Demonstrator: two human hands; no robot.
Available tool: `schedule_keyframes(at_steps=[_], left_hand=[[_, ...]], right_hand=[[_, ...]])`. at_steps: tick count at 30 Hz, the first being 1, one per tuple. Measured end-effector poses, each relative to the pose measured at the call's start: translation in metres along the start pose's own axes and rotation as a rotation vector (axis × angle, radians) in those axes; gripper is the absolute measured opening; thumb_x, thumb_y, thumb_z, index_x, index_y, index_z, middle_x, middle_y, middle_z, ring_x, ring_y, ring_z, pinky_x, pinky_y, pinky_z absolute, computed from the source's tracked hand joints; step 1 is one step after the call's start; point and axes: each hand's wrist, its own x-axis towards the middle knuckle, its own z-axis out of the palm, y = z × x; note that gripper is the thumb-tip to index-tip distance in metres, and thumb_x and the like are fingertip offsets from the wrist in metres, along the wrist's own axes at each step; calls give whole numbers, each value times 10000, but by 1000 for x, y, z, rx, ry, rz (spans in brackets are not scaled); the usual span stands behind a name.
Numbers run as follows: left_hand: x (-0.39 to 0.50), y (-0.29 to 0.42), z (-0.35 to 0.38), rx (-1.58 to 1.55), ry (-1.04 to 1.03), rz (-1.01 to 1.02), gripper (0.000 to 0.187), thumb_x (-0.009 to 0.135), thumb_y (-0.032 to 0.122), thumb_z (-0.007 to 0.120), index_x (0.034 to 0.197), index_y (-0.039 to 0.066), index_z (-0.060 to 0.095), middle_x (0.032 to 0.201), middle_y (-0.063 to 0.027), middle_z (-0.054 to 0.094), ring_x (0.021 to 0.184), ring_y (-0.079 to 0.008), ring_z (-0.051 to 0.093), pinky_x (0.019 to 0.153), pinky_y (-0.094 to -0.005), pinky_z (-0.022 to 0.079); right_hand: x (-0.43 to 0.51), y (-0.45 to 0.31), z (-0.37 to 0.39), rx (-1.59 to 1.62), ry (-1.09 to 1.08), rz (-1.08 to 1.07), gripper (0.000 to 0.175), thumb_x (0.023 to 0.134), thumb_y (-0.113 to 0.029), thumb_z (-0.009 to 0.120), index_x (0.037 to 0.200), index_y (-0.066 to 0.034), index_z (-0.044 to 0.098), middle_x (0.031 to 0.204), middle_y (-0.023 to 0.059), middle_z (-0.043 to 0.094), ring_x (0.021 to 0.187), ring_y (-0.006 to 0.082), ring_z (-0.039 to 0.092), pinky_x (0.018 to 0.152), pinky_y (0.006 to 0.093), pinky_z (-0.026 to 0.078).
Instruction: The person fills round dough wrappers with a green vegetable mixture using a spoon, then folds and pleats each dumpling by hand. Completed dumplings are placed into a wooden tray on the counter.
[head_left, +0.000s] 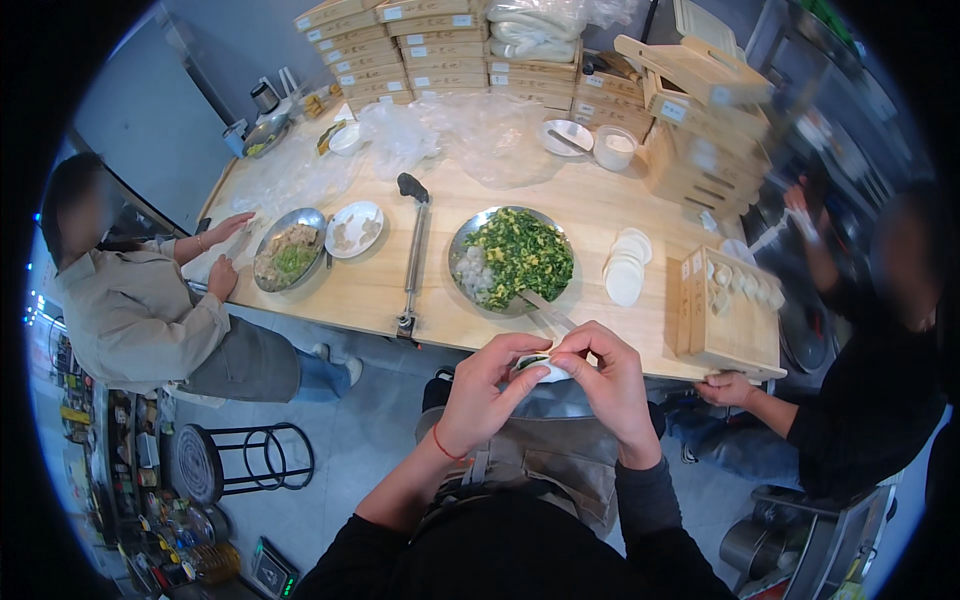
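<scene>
Between my two hands, just off the table's front edge, is a dumpling wrapper (553, 372) folded around green filling. My left hand (491, 382) grips its left side, where some filling shows at the opening. The thumb and fingers of my right hand (609, 379) pinch its right side. Beyond them a metal bowl (459, 289) holds chopped greens with yellow egg-like bits (521, 247) and a pile of shrimp-like pieces (474, 271). A flat metal spatula (546, 309) leans from the bowl towards me. Round wrappers (625, 277) lie overlapped to the bowl's right.
A wooden tray of dumplings (731, 330) rests on stacked boxes at the right, beside a person (862, 375). Another person (142, 307) works at the left near a filling bowl (291, 251) and a plate (355, 229). A clamped metal arm (415, 255) stands on the wooden table (375, 289).
</scene>
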Motion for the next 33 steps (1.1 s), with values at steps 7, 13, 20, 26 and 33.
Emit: schedule_keyframes(at_steps=[7,13,20,26,33], left_hand=[[1,9,6,375,111,157,162,954,27,725,1115,8,720,1029,-110,756,857,-178,733,739,-296,580],[3,10,11,476,140,283,160,951,0,715,1112,1,715,1029,-120,754,873,-205,739,759,-317,592],[1,11,1,80,73,121,225,962,-82,665,1182,-35,668,1171,-111,622,983,-160,668,826,-298,582],[-1,6,-3,144,103,120,165,936,-83,697,1096,-47,679,1054,-80,563,863,-133,630,753,-271,556],[-1,4,-1,351,179,280,193,899,78,814,1036,20,690,940,-48,580,799,-146,579,720,-294,506]], right_hand=[[-1,4,4,70,14,44,48,952,-20,727,977,6,695,953,25,655,870,92,596,793,239,478],[-3,4,5,-1,-5,22,41,951,2,719,954,9,679,962,25,643,872,84,588,806,236,481],[-5,5,5,239,74,48,41,950,20,712,953,1,676,954,12,632,860,77,572,798,234,469],[-7,9,7,282,79,65,50,966,0,709,963,-1,660,958,4,620,863,70,566,806,223,462],[-11,9,9,331,97,91,37,970,-7,703,970,-11,666,943,-11,631,856,57,561,789,222,460]])
